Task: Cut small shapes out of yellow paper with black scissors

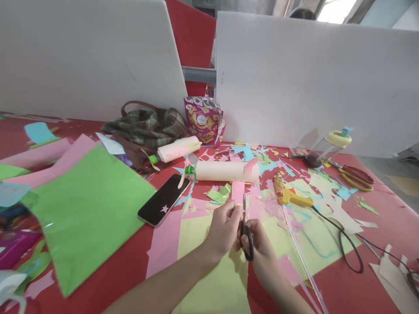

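Note:
My right hand [258,244] grips black-handled scissors [246,240], their blades pointing away from me. Close beside it, my left hand [224,226] pinches a small strip of pink paper [238,192] at the left of the blades. Beyond both hands lies a bottle wrapped in cream paper [222,171], with a green cap on its left end. A black phone [163,200] with a pink paper star on its screen rests to the left. Yellow paper [209,279] is spread under my forearms.
A yellow glue gun [293,196] with a black cord lies right. Green sheets [88,209] cover the left. A second wrapped bottle [179,149], a plaid bag [147,126] and a purple snack bag [204,120] sit behind. Red-and-yellow-handled pliers [355,176] lie far right.

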`<action>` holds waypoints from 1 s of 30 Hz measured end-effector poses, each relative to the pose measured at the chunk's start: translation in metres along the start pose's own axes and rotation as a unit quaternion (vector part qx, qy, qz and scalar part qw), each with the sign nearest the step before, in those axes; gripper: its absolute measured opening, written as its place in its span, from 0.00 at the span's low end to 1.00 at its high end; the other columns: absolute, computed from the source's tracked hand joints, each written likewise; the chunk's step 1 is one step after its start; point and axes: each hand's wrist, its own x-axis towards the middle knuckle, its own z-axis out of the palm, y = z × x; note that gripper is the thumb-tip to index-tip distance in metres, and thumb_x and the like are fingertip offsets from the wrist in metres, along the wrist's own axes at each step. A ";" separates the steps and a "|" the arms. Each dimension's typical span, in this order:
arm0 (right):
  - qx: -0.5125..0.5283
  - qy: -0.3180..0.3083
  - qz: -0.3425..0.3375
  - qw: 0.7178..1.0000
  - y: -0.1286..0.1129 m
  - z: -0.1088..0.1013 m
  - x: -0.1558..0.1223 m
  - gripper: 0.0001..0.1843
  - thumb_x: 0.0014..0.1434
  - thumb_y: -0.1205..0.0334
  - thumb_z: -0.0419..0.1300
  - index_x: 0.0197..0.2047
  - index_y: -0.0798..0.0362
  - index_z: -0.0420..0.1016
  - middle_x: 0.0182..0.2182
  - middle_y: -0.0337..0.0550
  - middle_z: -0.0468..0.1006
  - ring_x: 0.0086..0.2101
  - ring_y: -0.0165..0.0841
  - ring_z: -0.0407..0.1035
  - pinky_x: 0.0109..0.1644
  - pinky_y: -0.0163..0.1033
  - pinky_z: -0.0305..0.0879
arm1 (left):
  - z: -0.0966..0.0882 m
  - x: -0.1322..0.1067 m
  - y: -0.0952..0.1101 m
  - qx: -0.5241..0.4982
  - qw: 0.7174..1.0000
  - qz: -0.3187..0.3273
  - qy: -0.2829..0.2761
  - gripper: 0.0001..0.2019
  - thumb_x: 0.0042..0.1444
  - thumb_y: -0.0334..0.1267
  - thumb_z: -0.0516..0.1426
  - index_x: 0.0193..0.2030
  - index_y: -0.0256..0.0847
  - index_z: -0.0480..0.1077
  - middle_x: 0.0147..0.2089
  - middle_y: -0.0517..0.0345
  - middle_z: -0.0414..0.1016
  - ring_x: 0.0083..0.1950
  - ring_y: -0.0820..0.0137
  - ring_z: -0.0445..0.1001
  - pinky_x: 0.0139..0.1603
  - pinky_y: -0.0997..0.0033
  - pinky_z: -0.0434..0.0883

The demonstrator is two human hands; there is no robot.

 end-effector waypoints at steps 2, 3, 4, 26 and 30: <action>0.035 0.023 -0.009 0.999 0.002 -0.002 0.002 0.08 0.53 0.56 0.53 0.31 0.49 0.56 0.23 0.33 0.62 0.24 0.27 0.58 0.28 0.33 0.54 | -0.002 0.002 0.001 0.011 1.000 0.015 -0.009 0.13 0.52 0.38 0.44 0.19 0.39 0.48 0.18 0.67 0.46 0.18 0.80 0.51 0.17 0.80 0.52; 0.054 0.032 -0.015 0.998 0.002 -0.003 0.004 0.08 0.52 0.56 0.53 0.31 0.49 0.57 0.24 0.34 0.62 0.24 0.28 0.58 0.29 0.33 0.54 | -0.003 0.003 0.002 0.021 0.999 0.027 -0.012 0.14 0.52 0.37 0.45 0.18 0.39 0.48 0.18 0.67 0.47 0.19 0.80 0.51 0.18 0.80 0.53; 0.073 0.038 -0.021 0.996 0.002 -0.004 0.005 0.09 0.51 0.55 0.54 0.31 0.49 0.58 0.24 0.35 0.63 0.25 0.28 0.59 0.29 0.33 0.55 | -0.005 0.004 0.003 0.032 0.999 0.039 -0.016 0.14 0.52 0.36 0.45 0.18 0.39 0.47 0.18 0.67 0.47 0.20 0.79 0.51 0.20 0.80 0.54; 0.135 0.061 -0.008 0.989 -0.018 -0.006 0.006 0.14 0.43 0.69 0.59 0.32 0.48 0.59 0.25 0.35 0.66 0.27 0.32 0.63 0.31 0.36 0.60 | -0.031 0.009 0.017 0.256 0.911 0.060 -0.316 0.11 0.47 0.36 0.47 0.16 0.37 0.56 0.18 0.64 0.54 0.19 0.78 0.50 0.19 0.78 0.49; 0.120 0.035 -0.002 0.992 -0.015 -0.005 0.006 0.14 0.43 0.69 0.59 0.32 0.48 0.59 0.26 0.35 0.66 0.27 0.32 0.63 0.32 0.37 0.59 | -0.036 0.011 0.020 0.275 0.903 0.049 -0.326 0.08 0.46 0.36 0.48 0.21 0.37 0.63 0.20 0.63 0.60 0.20 0.78 0.55 0.21 0.79 0.51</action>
